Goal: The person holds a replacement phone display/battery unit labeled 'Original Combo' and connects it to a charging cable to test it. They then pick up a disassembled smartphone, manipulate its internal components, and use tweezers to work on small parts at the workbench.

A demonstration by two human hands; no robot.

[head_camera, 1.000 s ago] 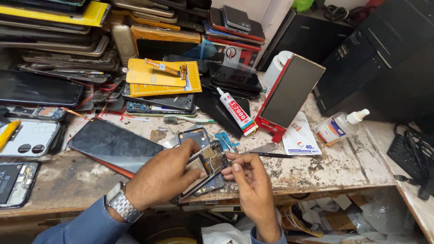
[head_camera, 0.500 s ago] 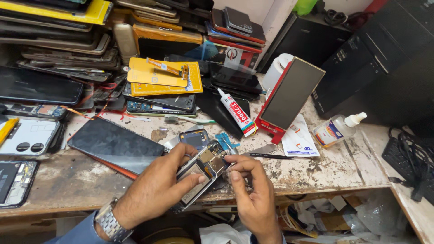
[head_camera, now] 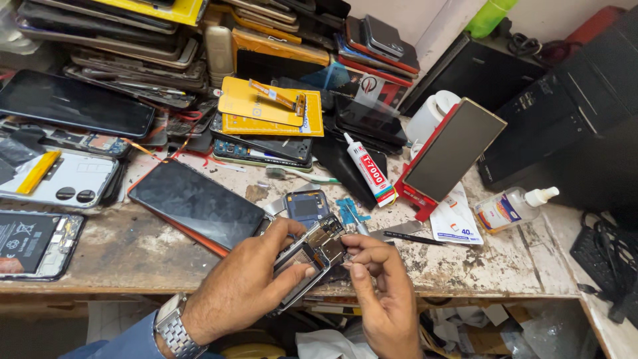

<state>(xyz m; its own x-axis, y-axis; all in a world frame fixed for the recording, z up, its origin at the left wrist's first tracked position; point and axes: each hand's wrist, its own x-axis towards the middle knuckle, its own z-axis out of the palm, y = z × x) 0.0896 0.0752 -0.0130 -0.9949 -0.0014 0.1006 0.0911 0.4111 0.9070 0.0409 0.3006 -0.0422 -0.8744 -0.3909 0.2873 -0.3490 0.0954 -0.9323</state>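
Head view: left hand (head_camera: 242, 289) grips an opened phone (head_camera: 311, 256) at the workbench (head_camera: 133, 249) edge, near a glue tube (head_camera: 370, 170); right hand (head_camera: 384, 292) pinches its top corner. A slip there could probably snap a fragile part or drop the phone.

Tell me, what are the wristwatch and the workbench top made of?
The wristwatch on the left hand looks like metal: its silvery band of links shines. The workbench top seems to be wood with worn, flaking pale paint, brown showing through in scuffed patches.
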